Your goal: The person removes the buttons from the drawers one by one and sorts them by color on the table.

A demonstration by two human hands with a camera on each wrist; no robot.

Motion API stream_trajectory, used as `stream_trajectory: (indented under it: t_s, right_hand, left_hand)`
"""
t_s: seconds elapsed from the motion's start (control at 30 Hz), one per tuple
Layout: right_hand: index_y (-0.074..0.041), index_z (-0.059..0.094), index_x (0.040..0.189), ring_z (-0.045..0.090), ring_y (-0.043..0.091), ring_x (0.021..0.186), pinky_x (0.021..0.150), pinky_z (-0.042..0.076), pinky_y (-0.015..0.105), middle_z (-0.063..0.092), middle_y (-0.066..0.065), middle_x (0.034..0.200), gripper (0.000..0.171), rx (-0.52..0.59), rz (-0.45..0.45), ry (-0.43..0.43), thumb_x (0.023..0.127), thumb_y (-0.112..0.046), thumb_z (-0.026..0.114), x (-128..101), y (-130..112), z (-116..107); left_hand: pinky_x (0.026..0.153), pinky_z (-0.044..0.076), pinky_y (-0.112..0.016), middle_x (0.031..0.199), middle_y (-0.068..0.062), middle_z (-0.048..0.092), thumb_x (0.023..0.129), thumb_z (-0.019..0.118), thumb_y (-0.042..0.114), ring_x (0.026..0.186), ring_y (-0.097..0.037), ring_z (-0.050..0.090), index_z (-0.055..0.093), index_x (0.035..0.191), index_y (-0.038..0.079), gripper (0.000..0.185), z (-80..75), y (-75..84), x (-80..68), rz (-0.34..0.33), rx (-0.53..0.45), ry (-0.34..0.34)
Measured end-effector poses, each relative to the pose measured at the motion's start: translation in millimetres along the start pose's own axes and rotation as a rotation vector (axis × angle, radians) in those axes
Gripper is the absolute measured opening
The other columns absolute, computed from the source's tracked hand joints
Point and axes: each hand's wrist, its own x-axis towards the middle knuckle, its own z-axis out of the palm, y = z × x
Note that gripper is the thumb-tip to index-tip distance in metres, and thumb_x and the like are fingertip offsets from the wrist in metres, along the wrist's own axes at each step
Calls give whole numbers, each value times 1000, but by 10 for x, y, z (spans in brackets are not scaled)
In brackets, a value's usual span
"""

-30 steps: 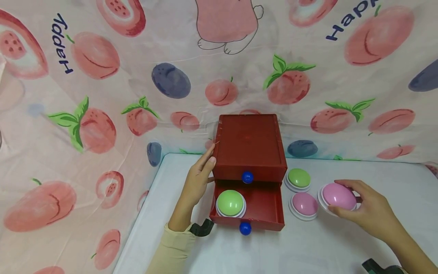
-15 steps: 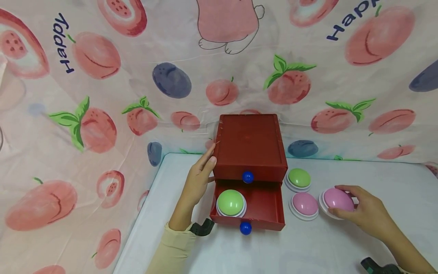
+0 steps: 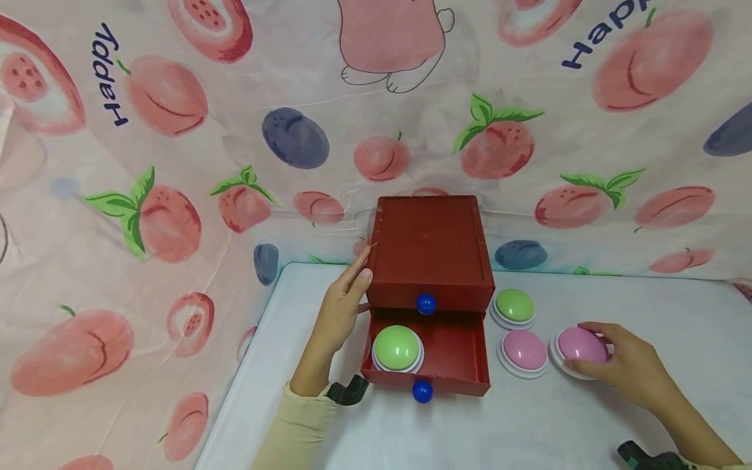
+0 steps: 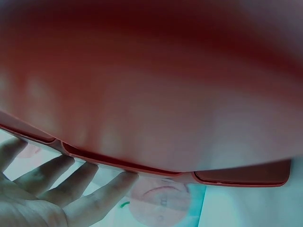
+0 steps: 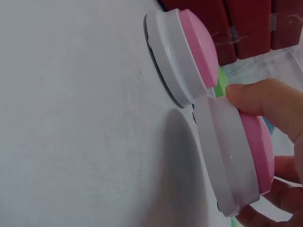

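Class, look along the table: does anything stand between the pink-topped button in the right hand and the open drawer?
Yes: a second pink-topped button stands on the table directly between the held button and the open drawer. Nothing visible stands between the right hand and the held button, which it grips.

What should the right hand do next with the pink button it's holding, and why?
Probably lower the held pink button onto the white table and let go: the right hand holds it beside another pink button, and the shadow near its base suggests it isn't fully down.
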Motion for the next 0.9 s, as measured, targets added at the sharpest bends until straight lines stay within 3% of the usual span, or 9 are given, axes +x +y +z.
stream_trajectory:
  t_s: [0.3, 0.9]
  right_hand:
    - [4, 53, 139, 56, 48, 106, 76, 61, 54, 54, 37, 130, 93, 8, 37, -42, 75, -56, 86, 40, 57, 51]
    - [5, 54, 137, 59, 48, 106, 79, 60, 58, 56, 37, 129, 93, 4, 27, -40, 74, -55, 87, 27, 72, 101]
  left_hand:
    - [93, 58, -55, 163, 5, 38, 107, 47, 46, 143, -29, 48, 37, 158, 38, 52, 4, 8, 1, 2, -13, -2]
    - [93, 58, -56, 162, 5, 39, 107, 47, 47, 143, -29, 49, 37, 157, 41, 51, 3, 0, 13, 0, -19, -3]
